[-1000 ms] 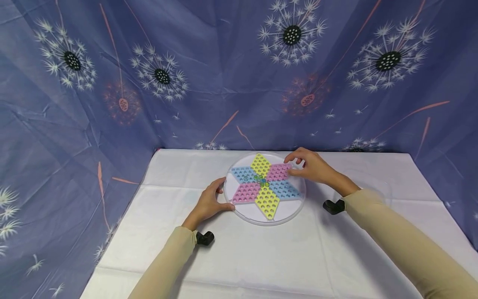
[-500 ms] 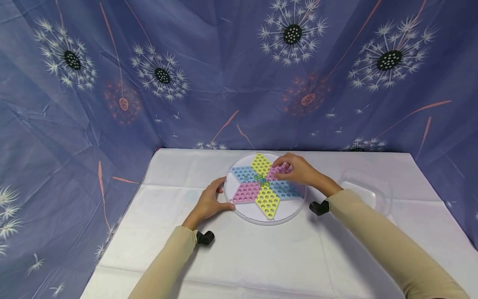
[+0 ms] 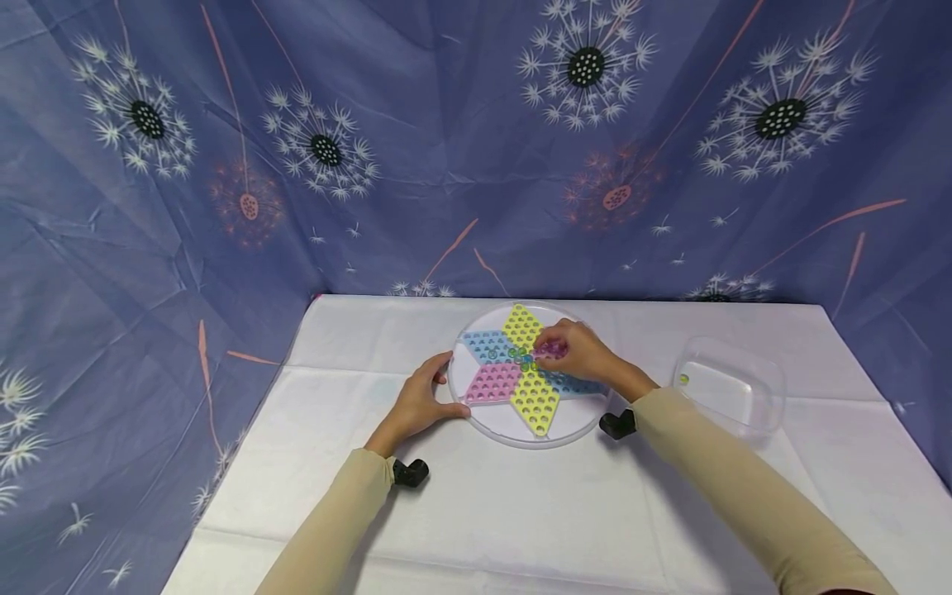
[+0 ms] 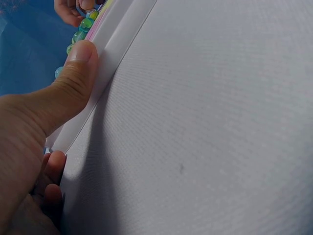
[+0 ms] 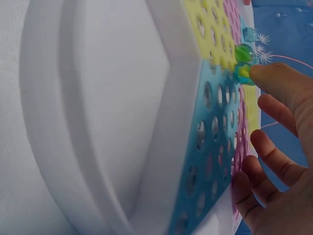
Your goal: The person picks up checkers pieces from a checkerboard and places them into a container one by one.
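Note:
A round white Chinese checkers board (image 3: 535, 413) with a yellow, pink and blue star of holes lies toward the table's back. My left hand (image 3: 420, 405) holds its left rim, thumb (image 4: 80, 68) over the edge and fingers curled lower down. Over the board, my right hand (image 3: 583, 355) reaches to the star's centre and hides part of the right-hand pink and blue points. Its thumb touches a blue-and-yellow glass marble (image 5: 240, 74), the other fingers curled close by. Several more marbles (image 3: 513, 353) sit in holes around the middle, including a green one (image 5: 243, 52).
Right of the board stands a clear plastic box (image 3: 777, 397) with a yellow-green marble (image 3: 683, 379) at its left side. A white cloth (image 3: 521, 521) covers the table. Blue dandelion-print fabric (image 3: 446, 149) hangs behind and at the left.
My right hand has moved left from the board's right rim to the star's centre, uncovering the clear box. The left hand stays on the rim.

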A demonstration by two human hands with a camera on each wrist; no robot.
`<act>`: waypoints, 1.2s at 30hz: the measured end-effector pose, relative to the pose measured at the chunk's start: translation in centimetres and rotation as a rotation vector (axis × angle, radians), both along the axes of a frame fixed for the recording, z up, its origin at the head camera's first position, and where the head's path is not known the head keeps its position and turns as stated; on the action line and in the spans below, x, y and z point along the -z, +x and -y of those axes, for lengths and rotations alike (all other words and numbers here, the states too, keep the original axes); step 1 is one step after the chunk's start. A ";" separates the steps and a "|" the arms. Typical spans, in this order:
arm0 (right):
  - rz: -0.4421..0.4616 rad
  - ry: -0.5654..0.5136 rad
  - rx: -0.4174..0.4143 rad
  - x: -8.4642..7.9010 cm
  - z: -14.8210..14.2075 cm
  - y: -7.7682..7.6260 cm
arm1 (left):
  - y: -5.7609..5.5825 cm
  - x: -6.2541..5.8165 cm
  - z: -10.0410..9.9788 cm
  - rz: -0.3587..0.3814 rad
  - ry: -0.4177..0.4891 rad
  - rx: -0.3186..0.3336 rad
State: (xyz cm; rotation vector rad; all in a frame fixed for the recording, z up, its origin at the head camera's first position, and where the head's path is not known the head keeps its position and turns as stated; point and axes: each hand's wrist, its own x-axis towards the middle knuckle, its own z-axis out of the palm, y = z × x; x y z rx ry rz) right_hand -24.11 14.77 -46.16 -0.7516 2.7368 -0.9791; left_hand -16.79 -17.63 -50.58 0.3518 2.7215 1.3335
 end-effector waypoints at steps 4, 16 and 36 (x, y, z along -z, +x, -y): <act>-0.024 0.006 -0.016 0.5 0.0 0.0 | 0.0 -0.1 -0.1 0.000 0.001 -0.001; 0.010 -0.006 -0.027 1.0 0.3 0.0 | 0.0 -0.2 -0.1 0.002 0.002 0.001; 0.021 0.033 -0.038 0.5 0.5 0.2 | 0.1 0.0 -0.1 -0.003 0.008 -0.006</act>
